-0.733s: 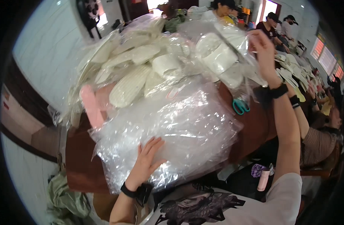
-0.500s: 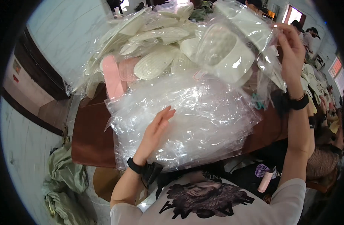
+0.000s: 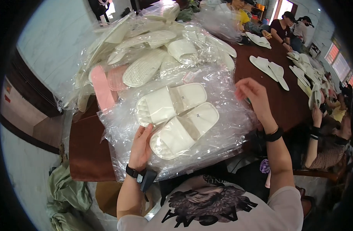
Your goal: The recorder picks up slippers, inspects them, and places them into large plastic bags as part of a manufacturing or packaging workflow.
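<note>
Left grip (image 3: 140, 149) touches bumpy-ended, glossy white slippers (image 3: 158, 104), pinch unclear; right grip (image 3: 255, 96), loosely curled, near crinkled plastic (image 3: 228, 129).

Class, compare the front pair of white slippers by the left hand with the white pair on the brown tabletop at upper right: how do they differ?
The front pair lies on clear plastic bags; the far pair lies on the brown tabletop.
The left hand is at the front pair's edge; no hand touches the far pair.
The front pair looks larger than the far pair, being nearer the camera.
Both are white.
</note>
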The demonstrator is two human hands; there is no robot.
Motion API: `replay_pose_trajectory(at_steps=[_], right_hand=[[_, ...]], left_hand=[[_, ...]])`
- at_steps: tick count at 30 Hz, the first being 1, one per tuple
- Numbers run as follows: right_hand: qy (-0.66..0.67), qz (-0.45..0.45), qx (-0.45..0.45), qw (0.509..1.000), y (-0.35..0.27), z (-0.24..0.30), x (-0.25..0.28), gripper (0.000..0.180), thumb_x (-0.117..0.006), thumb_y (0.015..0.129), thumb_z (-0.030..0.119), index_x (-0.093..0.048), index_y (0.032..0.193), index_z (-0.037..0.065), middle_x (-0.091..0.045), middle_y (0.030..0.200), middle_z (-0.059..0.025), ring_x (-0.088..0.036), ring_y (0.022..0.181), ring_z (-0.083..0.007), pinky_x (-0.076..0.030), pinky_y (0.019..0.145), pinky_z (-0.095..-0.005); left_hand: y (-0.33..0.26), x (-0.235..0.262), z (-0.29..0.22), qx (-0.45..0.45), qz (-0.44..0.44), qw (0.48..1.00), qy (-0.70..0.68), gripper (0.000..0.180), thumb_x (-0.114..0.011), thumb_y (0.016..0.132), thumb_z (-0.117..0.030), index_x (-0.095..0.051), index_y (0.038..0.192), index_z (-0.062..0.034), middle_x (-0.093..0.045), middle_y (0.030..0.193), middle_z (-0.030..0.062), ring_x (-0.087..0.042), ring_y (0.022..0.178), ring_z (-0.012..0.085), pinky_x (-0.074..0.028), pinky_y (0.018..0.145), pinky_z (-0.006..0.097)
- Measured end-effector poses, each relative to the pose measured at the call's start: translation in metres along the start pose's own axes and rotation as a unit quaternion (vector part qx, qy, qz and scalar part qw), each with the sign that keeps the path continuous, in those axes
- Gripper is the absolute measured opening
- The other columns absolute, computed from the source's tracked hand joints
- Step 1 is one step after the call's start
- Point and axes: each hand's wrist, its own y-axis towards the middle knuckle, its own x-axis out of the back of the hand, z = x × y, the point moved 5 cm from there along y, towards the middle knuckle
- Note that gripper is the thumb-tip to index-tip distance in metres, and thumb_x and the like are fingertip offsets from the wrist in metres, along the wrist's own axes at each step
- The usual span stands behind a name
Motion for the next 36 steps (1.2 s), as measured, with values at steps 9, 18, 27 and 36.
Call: replay_pose_trajectory(at_steps=[9, 18, 27, 36], right_hand=[[-0.294, -0.011, 0.022, 0.956, -0.012, -0.04, -0.01, 0.042, -0.062, 0.093, 0.033, -0.058, 0.124, 0.004, -0.064, 0.112, -0.0152, -0.065, 0.096, -0.0244, -0.05, 0.085, -0.0339], [-0.288, 0.011, 0.061, 0.956, 0.008, -0.011, -0.001, 0.012, -0.061, 0.089, 0.016, -0.062, 0.093, 0.004, -0.066, 0.088, -0.0112, -0.064, 0.079, -0.0263, -0.049, 0.071, -0.0349], [-0.425, 0.066, -0.052, 0.901, -0.009, -0.022, 0.006, 0.028, -0.059, 0.094, 0.028, -0.061, 0.112, 0.007, -0.067, 0.089, -0.0156, -0.066, 0.083, -0.0298, -0.05, 0.071, -0.0378], [-0.281, 0.063, 0.049, 0.957, 0.0, -0.006, -0.013, 0.011, -0.063, 0.084, 0.015, -0.059, 0.093, 0.008, -0.065, 0.081, -0.011, -0.064, 0.077, -0.0302, -0.049, 0.067, -0.0387]], left_hand=[[-0.004, 0.013, -0.009, -0.013, -0.037, 0.999, 0.033, 0.026, -0.057, 0.099, -0.012, -0.055, 0.121, 0.0009, -0.061, 0.118, 0.0123, -0.061, 0.106, 0.0195, -0.052, 0.089, 0.034], [0.005, 0.022, 0.001, -0.035, -0.072, 0.995, 0.066, 0.029, -0.057, 0.099, -0.014, -0.052, 0.123, 0.0013, -0.06, 0.116, 0.0115, -0.06, 0.105, 0.019, -0.05, 0.091, 0.032], [0.008, 0.007, 0.006, -0.02, -0.033, 0.999, 0.024, 0.028, -0.059, 0.097, -0.011, -0.052, 0.122, 0.0005, -0.062, 0.114, 0.0103, -0.06, 0.104, 0.02, -0.05, 0.091, 0.034], [0.002, 0.018, 0.001, -0.015, -0.036, 0.999, 0.022, 0.022, -0.056, 0.099, -0.011, -0.053, 0.118, -0.0007, -0.062, 0.114, 0.0109, -0.061, 0.104, 0.0199, -0.052, 0.09, 0.034]])
